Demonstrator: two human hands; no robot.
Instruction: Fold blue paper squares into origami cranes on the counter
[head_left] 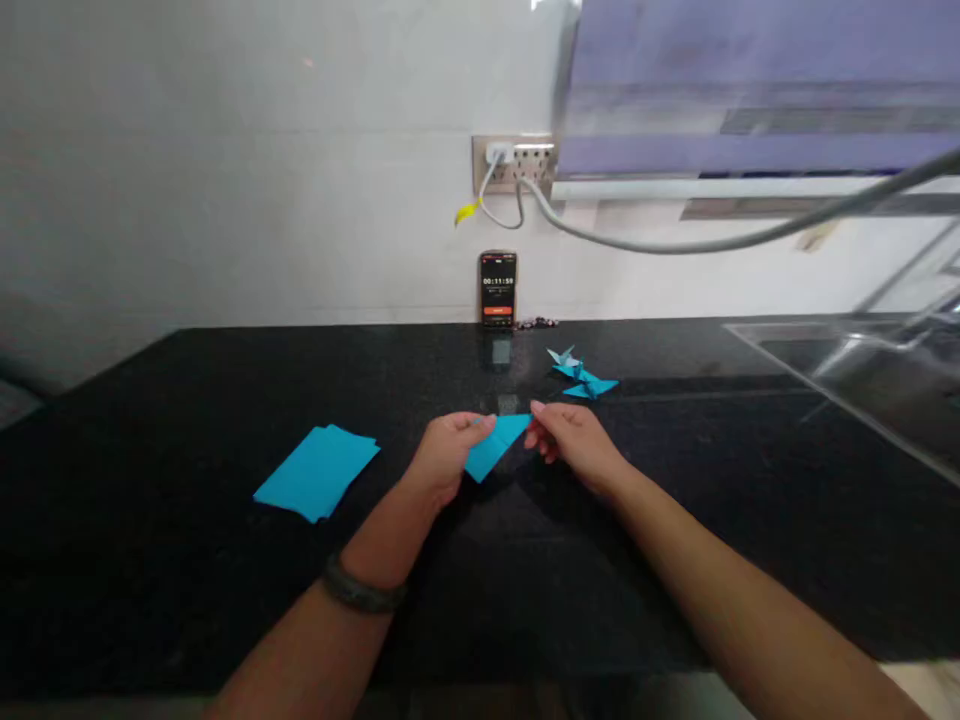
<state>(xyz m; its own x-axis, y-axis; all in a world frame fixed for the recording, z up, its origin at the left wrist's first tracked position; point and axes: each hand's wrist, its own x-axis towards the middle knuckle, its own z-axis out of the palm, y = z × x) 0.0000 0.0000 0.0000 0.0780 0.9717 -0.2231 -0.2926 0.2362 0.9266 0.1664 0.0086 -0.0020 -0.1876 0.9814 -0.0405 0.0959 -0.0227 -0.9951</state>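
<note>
Between my two hands is a folded piece of blue origami paper (495, 447), with a crease running across it. My left hand (448, 450) is closed on its left side, thumb on top. At the paper's right corner, my right hand (571, 440) pinches the tip between thumb and forefinger. To the left of my left hand lies a loose stack of blue paper sheets (319, 472), its edges uneven. Several folded blue paper cranes (589, 385) sit close together beyond my right hand.
A phone (498, 290) showing a timer leans against the white wall, a beaded strap beside it. Above are a wall socket (517, 163) with a plugged-in charger and a grey cable (675, 243) running right. A metal sink (847, 375) is set into the black countertop (187, 590).
</note>
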